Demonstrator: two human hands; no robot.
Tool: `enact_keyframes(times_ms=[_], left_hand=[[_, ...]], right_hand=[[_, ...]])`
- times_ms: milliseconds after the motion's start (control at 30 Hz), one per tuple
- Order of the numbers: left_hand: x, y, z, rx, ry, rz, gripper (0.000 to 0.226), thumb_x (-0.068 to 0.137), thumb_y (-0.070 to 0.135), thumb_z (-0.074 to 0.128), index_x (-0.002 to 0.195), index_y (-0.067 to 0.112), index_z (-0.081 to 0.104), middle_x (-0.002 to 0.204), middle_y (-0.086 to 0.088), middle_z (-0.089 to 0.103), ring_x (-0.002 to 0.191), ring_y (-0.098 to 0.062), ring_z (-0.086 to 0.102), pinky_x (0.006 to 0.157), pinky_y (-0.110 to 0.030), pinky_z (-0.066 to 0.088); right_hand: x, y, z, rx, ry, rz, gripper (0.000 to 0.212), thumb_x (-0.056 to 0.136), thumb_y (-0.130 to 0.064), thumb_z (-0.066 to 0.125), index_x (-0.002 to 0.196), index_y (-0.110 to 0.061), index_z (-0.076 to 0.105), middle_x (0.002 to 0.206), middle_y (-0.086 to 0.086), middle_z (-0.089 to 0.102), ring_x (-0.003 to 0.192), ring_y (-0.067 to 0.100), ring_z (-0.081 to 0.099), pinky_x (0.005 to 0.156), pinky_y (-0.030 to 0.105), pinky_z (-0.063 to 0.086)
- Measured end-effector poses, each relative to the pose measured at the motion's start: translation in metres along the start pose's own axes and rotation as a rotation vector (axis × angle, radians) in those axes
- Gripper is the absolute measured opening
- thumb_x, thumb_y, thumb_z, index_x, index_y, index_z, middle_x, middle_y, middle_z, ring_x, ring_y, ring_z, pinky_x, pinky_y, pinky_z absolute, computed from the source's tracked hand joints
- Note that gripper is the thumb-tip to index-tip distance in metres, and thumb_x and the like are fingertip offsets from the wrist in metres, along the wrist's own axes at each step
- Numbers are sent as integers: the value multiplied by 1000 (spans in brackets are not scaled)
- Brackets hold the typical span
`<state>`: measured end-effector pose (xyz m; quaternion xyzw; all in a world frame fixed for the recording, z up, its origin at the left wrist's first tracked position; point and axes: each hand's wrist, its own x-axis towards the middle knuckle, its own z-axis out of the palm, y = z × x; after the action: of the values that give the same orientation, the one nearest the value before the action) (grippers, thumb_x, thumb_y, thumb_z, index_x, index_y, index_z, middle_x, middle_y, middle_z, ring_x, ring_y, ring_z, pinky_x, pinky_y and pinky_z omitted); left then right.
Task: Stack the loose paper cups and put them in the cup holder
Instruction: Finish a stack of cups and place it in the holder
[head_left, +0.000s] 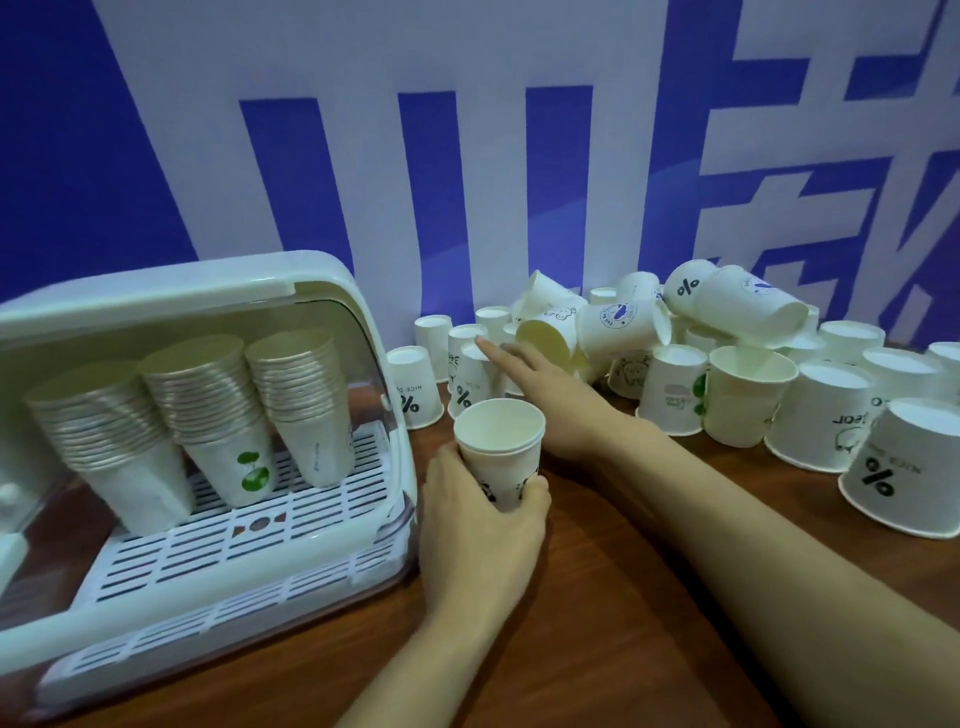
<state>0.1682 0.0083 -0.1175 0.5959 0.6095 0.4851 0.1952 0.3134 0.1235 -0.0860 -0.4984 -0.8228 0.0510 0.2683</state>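
I hold the short stack upright in my left hand, fingers and thumb wrapped round its lower wall, mouth up so that the next cup can drop straight in; the doubled rim at its top suggests only a few cups are nested so far. My right hand reaches beyond the stack with fingers extended and holding nothing, the fingertips at the upturned cups nearest the far side of my left hand. Those cups stand base up (each needs inverting before it nests). The loose heap lies to the right of my right forearm, some cups upturned, some toppled, one open cup mouth up. The cup holder sits just left of my left hand, lid raised, three tilted stacks leaning on its slotted tray, so the transfer path is short. I judge the task well short of done.
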Motion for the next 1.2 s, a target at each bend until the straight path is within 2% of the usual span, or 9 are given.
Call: enact_keyframes(times_ms=[100, 233, 467, 600, 733, 833, 900, 1100, 1200], left_hand=[[0, 0, 0, 2, -4, -4, 52, 76, 43, 83, 114, 33, 48, 121, 6, 63, 119, -20, 61, 100, -45, 52], [-1, 1, -2, 15, -17, -20, 52, 77, 45, 82, 111, 35, 44, 122, 6, 63, 119, -20, 60, 100, -45, 53], [-1, 2, -4, 35, -62, -2, 52, 76, 49, 83, 113, 28, 53, 119, 7, 65, 116, -19, 62, 96, -42, 53], [-1, 3, -5, 52, -111, 15, 55, 76, 53, 83, 116, 29, 54, 122, 8, 66, 119, -20, 61, 98, -45, 52], [-2, 3, -5, 39, -128, -3, 58, 72, 56, 79, 120, 34, 55, 119, 11, 67, 115, -20, 65, 96, -46, 54], [-1, 2, -5, 37, -134, -24, 60, 66, 63, 75, 116, 35, 55, 111, 12, 68, 108, -19, 66, 93, -47, 55], [0, 2, -5, 33, -140, -35, 61, 64, 64, 73, 114, 32, 55, 110, 10, 68, 106, -21, 67, 91, -47, 56], [-1, 3, -5, 30, -147, -16, 63, 64, 64, 71, 116, 31, 58, 111, 9, 70, 107, -22, 68, 91, -47, 57], [-1, 5, -5, 28, -148, -9, 66, 63, 65, 73, 118, 32, 57, 116, 7, 70, 112, -23, 67, 95, -48, 55]], right_hand=[[-9, -3, -3, -259, 240, -49, 76, 82, -51, 64, 151, -30, 40, 116, 1, 44, 96, 24, 56, 69, 37, 50], [-28, -3, -6, -319, 439, -29, 47, 77, -49, 69, 112, -17, 65, 100, 3, 49, 85, 28, 52, 63, 36, 43], [-51, -19, -44, 230, 678, 325, 46, 69, -52, 87, 102, -25, 69, 97, -5, 66, 83, 11, 64, 75, 23, 52], [-65, -40, -44, 519, 579, 333, 44, 77, -62, 78, 95, -23, 68, 89, -4, 76, 86, 8, 73, 77, 28, 58], [-69, -50, -37, 358, 416, 191, 35, 79, -58, 77, 87, -24, 71, 83, -13, 74, 85, -1, 67, 74, 18, 45], [-71, -46, -31, 181, 415, 121, 42, 68, -71, 68, 79, -30, 66, 91, -15, 65, 98, 8, 55, 83, 19, 38], [-72, -42, -31, 173, 415, 94, 45, 67, -73, 61, 83, -32, 63, 96, -12, 62, 100, 11, 51, 86, 25, 37], [-76, -42, -40, 413, 329, -4, 73, 73, -65, 66, 136, -31, 50, 114, -9, 61, 105, 7, 58, 92, 19, 45], [-76, -44, -39, 419, 332, -56, 70, 80, -60, 64, 143, -32, 47, 123, -6, 61, 109, 10, 59, 93, 17, 45]])
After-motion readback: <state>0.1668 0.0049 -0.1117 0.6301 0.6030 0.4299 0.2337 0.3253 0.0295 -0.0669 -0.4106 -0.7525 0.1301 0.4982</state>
